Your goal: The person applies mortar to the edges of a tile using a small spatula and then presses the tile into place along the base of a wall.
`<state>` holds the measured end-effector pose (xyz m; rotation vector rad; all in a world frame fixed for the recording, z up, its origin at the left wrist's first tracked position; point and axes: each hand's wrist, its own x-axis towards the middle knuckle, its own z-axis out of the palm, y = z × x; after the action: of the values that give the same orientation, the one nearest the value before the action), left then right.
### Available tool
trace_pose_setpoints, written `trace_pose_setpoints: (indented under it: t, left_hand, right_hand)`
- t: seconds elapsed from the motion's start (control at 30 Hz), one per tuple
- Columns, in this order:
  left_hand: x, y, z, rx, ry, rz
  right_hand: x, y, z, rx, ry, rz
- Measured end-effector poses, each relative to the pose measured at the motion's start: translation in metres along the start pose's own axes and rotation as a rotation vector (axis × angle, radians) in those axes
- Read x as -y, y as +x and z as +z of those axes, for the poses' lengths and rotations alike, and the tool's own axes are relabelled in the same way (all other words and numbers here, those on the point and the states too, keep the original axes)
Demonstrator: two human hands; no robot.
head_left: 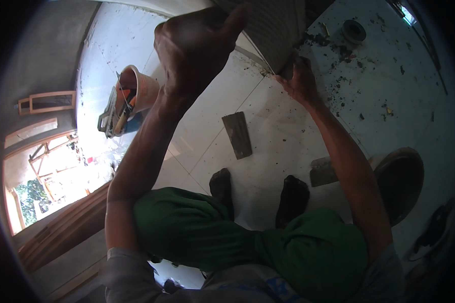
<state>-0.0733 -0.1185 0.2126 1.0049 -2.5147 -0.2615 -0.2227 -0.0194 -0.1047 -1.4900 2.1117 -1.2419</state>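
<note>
Upright in front of me at the top stands a grey tile-like panel (280, 30) with fine ridges across its face; its upper part runs out of the picture. My left hand (199, 48), raised close to the camera, is closed at the panel's left side with the thumb over the ridged face; its fingertips are hidden. At the lower corner my right hand (302, 81) is closed around the panel, thumb on the near edge. A short grey board (237, 135) lies on the pale tiled floor (207, 131) between my hands and my feet.
A peach bucket (147, 91) with tools, including a wooden-handled one (124, 118), stands at left. Dark crumbs (341, 53) and a round dark dish (354, 32) lie far right. Beside my right forearm are another board (323, 171) and a large dark round basin (400, 187).
</note>
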Motion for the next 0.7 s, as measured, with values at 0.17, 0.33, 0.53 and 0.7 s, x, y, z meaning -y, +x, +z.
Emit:
trace_pose_setpoints:
  t: [0.17, 0.33, 0.53, 0.7]
  left_hand:
    - [-0.01, -0.001, -0.011, -0.048, -0.112, -0.126]
    - [-0.011, -0.003, -0.019, -0.049, -0.135, -0.094]
    - [-0.006, -0.002, -0.024, -0.019, -0.143, -0.073]
    - [0.002, -0.005, -0.019, -0.094, -0.135, 0.008]
  right_hand:
    - [0.005, -0.017, -0.001, -0.15, -0.133, -0.16]
    - [0.037, -0.005, -0.026, -0.161, -0.064, -0.037]
    - [0.067, 0.013, -0.041, -0.053, 0.0, -0.05]
    - [0.073, -0.012, -0.08, 0.006, 0.081, -0.012]
